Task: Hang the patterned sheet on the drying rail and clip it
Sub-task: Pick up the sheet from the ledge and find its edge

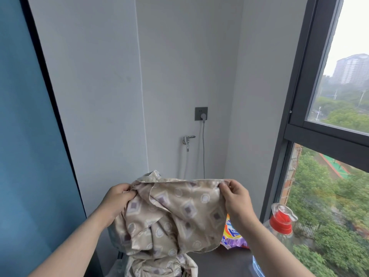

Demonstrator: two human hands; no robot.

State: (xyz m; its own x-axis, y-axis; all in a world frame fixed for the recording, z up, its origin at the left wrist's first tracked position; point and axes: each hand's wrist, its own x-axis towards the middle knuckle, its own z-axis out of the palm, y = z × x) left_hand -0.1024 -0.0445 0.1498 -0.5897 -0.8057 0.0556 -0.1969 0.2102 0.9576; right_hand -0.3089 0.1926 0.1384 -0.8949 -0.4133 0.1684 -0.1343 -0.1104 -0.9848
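Note:
A beige patterned sheet [171, 214] with pale square and circle motifs hangs bunched in front of me at chest height. My left hand [117, 200] grips a gathered fold at its upper left. My right hand [235, 198] pinches the top hem at the upper right, so the hem runs taut between the two hands. The rest of the cloth droops in folds down to the bottom edge of the view. No drying rail or clip is in view.
A grey wall corner stands ahead with a plugged socket [201, 113] and a tap [187, 140]. Below, a dark grey surface [225, 262] carries a colourful detergent bag [233, 234] and a clear bottle with a red cap [280, 224]. Large window [339, 108] on the right, blue panel [26, 136] on the left.

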